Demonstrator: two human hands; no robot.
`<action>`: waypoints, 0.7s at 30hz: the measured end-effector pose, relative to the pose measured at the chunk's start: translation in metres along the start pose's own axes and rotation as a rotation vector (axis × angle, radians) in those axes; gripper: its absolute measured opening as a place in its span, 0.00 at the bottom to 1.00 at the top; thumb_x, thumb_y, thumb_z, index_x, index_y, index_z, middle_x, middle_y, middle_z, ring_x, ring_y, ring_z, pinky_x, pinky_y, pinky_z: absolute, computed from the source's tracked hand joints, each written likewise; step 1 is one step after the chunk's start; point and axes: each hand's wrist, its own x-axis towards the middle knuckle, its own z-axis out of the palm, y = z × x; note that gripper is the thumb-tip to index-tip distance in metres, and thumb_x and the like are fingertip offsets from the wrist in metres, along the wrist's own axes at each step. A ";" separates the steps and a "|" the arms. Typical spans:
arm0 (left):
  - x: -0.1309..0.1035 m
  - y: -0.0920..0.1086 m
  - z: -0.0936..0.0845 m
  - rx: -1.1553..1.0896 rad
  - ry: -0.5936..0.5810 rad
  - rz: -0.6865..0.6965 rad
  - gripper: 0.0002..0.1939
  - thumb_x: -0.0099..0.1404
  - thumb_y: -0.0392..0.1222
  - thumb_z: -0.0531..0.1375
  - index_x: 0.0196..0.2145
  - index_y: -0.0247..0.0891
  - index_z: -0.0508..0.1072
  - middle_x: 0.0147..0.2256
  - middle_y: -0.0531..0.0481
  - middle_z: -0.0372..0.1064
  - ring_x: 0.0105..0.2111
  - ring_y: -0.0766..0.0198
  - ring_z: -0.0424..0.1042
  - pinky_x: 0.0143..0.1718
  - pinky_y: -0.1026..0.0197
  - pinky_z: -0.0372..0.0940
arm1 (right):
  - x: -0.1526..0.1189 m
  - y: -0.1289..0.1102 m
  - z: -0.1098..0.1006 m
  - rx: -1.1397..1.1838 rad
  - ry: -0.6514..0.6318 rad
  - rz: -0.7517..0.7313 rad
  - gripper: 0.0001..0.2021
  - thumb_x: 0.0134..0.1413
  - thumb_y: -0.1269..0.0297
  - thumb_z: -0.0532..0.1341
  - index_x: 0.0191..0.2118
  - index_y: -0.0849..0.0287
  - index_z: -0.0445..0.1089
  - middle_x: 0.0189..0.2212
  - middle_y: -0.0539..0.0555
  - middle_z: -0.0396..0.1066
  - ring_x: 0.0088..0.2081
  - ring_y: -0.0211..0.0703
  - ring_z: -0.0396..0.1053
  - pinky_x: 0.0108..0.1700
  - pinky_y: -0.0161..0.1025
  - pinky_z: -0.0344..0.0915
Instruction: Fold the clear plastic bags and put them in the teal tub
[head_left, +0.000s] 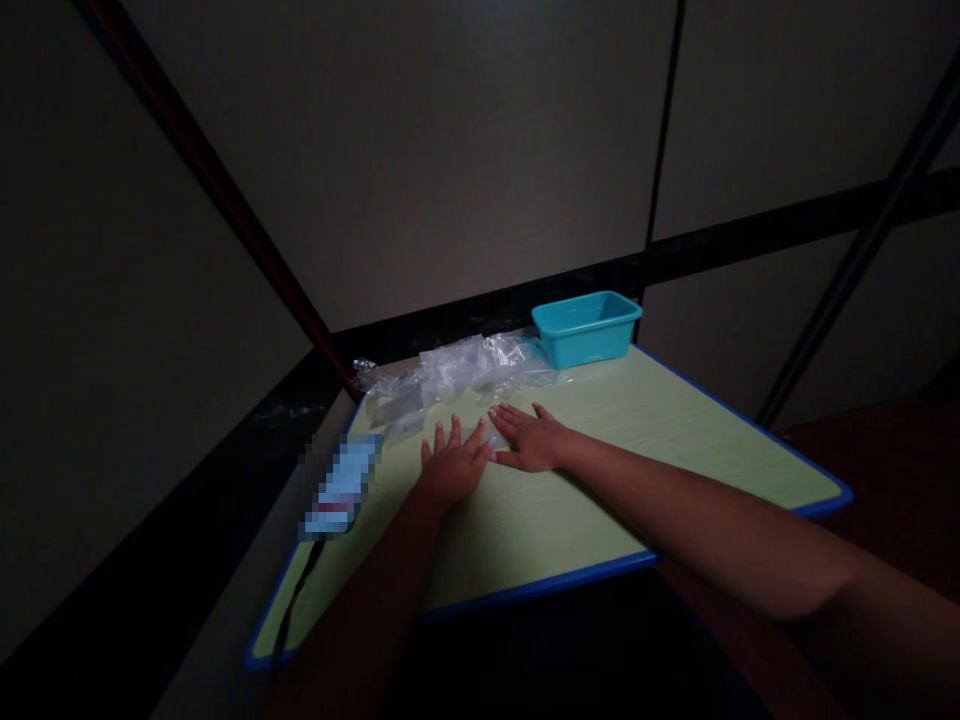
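Observation:
My left hand [453, 470] lies palm down with its fingers spread. Close to its right, my right hand [529, 440] is also palm down, fingers stretched out toward the left. Both rest at the middle of a light green table [615, 500], their thumbs almost meeting. Something faint and clear seems to lie flat by the fingertips, but I cannot make out what it is. Just beyond the hands is a heap of clear plastic bags [465, 368], crumpled and overlapping. Neither hand grips anything that I can see.
A turquoise plastic basket [589, 343] stands at the table's far right corner. On the left edge lies a blurred light blue object [345, 485] with a dark strap [300, 580]. The tabletop has a blue rim [540, 585]. Dark panels [480, 170] rise behind it.

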 end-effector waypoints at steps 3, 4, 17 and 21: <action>0.001 -0.001 0.000 -0.002 0.016 -0.066 0.30 0.66 0.61 0.37 0.64 0.55 0.45 0.66 0.44 0.34 0.64 0.40 0.37 0.57 0.33 0.41 | -0.001 0.000 -0.001 0.004 -0.005 0.002 0.40 0.55 0.39 0.43 0.67 0.60 0.38 0.66 0.59 0.36 0.66 0.52 0.33 0.62 0.62 0.34; 0.001 -0.002 0.000 -0.001 0.020 -0.089 0.31 0.66 0.61 0.37 0.64 0.54 0.45 0.66 0.43 0.34 0.64 0.40 0.37 0.57 0.33 0.41 | -0.001 0.000 -0.001 0.002 -0.006 0.001 0.41 0.55 0.39 0.43 0.67 0.60 0.37 0.66 0.59 0.36 0.66 0.52 0.33 0.62 0.62 0.34; 0.007 -0.012 0.001 -0.023 0.095 -0.165 0.34 0.66 0.59 0.39 0.63 0.37 0.52 0.65 0.34 0.38 0.65 0.45 0.37 0.58 0.35 0.41 | 0.000 0.001 0.000 0.010 -0.006 -0.004 0.41 0.55 0.38 0.44 0.67 0.61 0.37 0.66 0.59 0.36 0.66 0.52 0.32 0.62 0.61 0.34; 0.006 -0.013 -0.011 -0.042 0.409 -0.027 0.25 0.67 0.49 0.47 0.57 0.36 0.62 0.62 0.38 0.49 0.63 0.48 0.45 0.59 0.46 0.48 | -0.001 0.001 0.000 0.005 -0.001 -0.002 0.41 0.55 0.38 0.43 0.67 0.61 0.37 0.66 0.59 0.35 0.66 0.52 0.33 0.62 0.62 0.34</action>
